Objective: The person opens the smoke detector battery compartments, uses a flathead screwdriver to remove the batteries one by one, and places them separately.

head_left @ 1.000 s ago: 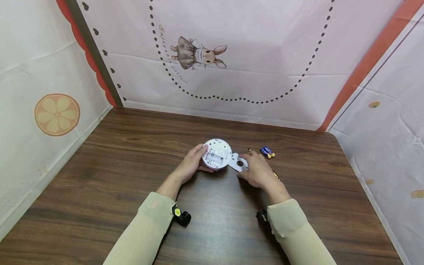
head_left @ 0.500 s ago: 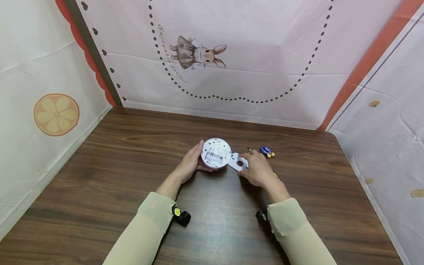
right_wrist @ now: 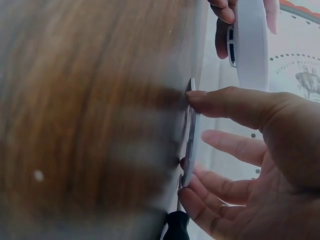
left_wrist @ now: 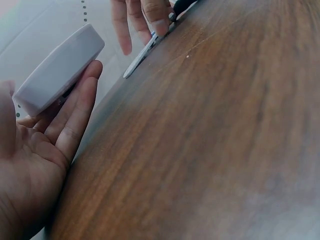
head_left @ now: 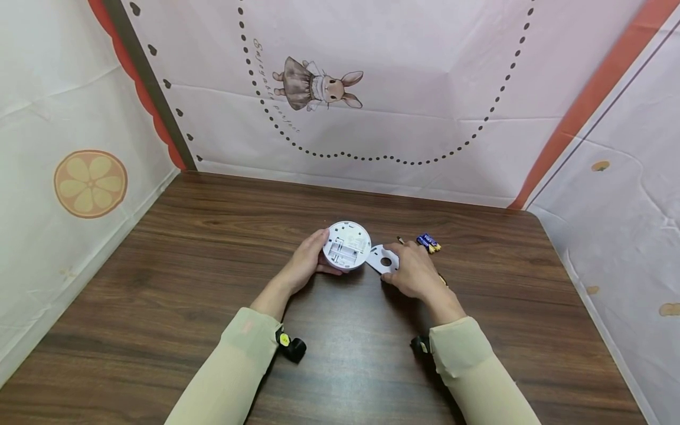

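Observation:
My left hand point(head_left: 305, 261) holds a round white smoke detector point(head_left: 353, 236), thumb at its left rim and fingers beneath. Its back faces up, with a battery compartment that shows no batteries. In the left wrist view the detector point(left_wrist: 62, 70) is tilted and raised off the table. To its right, my right hand point(head_left: 417, 271) grips a flat white mounting plate point(head_left: 376, 260) with a round central hole, partly covered by the hand. The right wrist view shows the plate point(right_wrist: 191, 135) edge-on close over the tabletop, between thumb and fingers.
Two blue-and-gold batteries point(head_left: 428, 242) lie beyond my right hand. A screwdriver with a black handle point(right_wrist: 177, 227) lies under that hand, its tip point(head_left: 401, 240) poking out past the fingers. White printed cloth point(head_left: 398, 136) walls in the wooden table point(head_left: 239, 224).
My left thumb lifts off the detector's face and comes back to its rim. The plate shifts slightly in my right hand. The batteries stay put.

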`<action>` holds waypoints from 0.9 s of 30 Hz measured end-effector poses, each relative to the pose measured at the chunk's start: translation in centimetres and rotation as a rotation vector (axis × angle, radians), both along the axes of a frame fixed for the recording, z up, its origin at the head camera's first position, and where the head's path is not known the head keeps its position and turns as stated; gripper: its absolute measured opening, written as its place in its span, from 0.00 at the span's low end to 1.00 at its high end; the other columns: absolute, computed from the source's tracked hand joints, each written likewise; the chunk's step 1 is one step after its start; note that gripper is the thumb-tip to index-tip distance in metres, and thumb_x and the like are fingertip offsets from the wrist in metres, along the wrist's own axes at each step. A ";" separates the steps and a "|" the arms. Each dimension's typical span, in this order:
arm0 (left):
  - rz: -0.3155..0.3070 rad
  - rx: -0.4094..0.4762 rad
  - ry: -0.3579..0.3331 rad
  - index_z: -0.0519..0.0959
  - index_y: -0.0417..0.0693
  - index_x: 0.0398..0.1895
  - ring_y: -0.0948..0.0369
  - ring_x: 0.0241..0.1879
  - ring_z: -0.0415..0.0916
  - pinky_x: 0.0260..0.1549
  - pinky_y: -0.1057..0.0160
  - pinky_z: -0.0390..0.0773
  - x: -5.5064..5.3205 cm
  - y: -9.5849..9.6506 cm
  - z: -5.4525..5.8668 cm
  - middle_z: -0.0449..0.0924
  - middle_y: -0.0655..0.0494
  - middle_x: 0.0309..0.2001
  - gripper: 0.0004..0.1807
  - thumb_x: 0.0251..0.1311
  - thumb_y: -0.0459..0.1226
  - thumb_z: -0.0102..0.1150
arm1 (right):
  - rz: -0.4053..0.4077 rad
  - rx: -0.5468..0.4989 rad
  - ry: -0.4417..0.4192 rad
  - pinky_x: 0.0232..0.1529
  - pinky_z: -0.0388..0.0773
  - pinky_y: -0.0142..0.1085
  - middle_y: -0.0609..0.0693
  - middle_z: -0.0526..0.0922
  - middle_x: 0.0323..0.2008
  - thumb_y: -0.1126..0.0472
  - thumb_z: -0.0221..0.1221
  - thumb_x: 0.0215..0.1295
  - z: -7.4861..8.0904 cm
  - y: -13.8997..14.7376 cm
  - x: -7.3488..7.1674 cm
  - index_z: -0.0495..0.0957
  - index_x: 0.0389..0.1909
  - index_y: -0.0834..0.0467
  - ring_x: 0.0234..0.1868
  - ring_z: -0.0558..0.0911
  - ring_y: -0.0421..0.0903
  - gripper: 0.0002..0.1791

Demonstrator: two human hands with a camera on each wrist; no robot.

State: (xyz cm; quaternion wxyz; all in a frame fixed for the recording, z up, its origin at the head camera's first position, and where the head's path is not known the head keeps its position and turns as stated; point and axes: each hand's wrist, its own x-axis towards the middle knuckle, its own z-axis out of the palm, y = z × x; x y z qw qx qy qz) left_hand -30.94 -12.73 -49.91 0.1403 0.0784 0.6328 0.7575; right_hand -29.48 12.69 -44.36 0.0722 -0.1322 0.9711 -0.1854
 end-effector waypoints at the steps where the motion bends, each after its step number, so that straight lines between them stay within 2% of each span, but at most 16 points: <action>1: -0.001 0.003 0.000 0.64 0.39 0.70 0.52 0.32 0.90 0.38 0.51 0.91 0.0 0.0 0.0 0.88 0.53 0.35 0.28 0.84 0.51 0.32 | 0.003 0.002 0.004 0.52 0.74 0.50 0.64 0.78 0.62 0.55 0.72 0.59 0.0 0.0 0.0 0.75 0.70 0.56 0.58 0.74 0.62 0.37; 7: 0.004 0.008 0.000 0.66 0.39 0.65 0.53 0.33 0.90 0.39 0.50 0.91 0.0 0.0 0.0 0.87 0.53 0.36 0.24 0.84 0.48 0.31 | 0.008 0.002 0.019 0.55 0.75 0.52 0.64 0.79 0.62 0.55 0.71 0.60 0.2 0.2 -0.1 0.75 0.70 0.56 0.59 0.75 0.63 0.36; 15: 0.017 0.020 -0.007 0.66 0.40 0.62 0.54 0.34 0.90 0.41 0.48 0.91 0.0 0.0 0.0 0.87 0.53 0.38 0.22 0.84 0.47 0.30 | 0.004 -0.015 0.020 0.67 0.72 0.57 0.65 0.78 0.64 0.56 0.70 0.61 0.4 0.4 -0.1 0.75 0.69 0.56 0.67 0.73 0.65 0.34; 27: 0.041 0.058 -0.011 0.66 0.41 0.62 0.54 0.34 0.90 0.42 0.46 0.90 0.0 0.0 -0.1 0.87 0.52 0.40 0.19 0.83 0.43 0.31 | 0.013 -0.041 0.011 0.68 0.73 0.58 0.66 0.77 0.65 0.55 0.68 0.64 0.7 0.6 -0.1 0.75 0.70 0.56 0.68 0.74 0.64 0.33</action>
